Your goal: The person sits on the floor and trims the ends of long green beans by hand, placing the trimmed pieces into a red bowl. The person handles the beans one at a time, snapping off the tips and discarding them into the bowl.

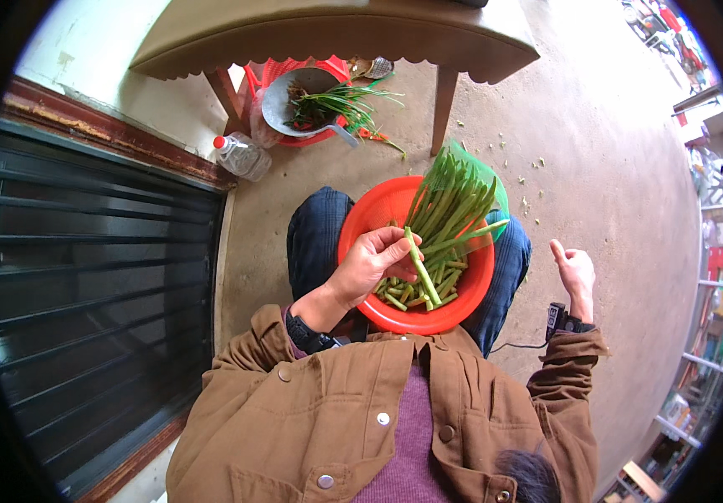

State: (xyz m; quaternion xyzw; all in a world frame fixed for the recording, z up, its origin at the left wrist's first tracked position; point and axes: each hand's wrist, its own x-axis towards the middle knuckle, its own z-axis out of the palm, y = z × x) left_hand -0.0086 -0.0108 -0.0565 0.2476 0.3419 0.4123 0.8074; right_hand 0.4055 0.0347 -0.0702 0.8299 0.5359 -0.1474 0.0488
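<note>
My left hand point(379, 259) pinches a green stalk point(421, 267), apparently asparagus, between thumb and fingers. It is held over a red plastic basket point(371, 210) that rests on my lap between my knees. Short cut stalk pieces point(399, 295) lie in the bottom of the basket. A bundle of long stalks point(452, 198) in a green mesh bag point(501, 200) leans over the basket's far right rim. Off to the right, above the floor, my right hand point(575, 269) has its thumb raised and its fingers curled. Whatever may be inside those fingers is hidden.
Ahead stands a brown bench point(336, 41) with a scalloped edge. Under it, a metal pan point(302, 94) holding leafy greens point(342, 104) sits on a red basket. A clear bottle point(245, 158) stands by the wall. Small scraps point(525, 201) dot the floor point(638, 207).
</note>
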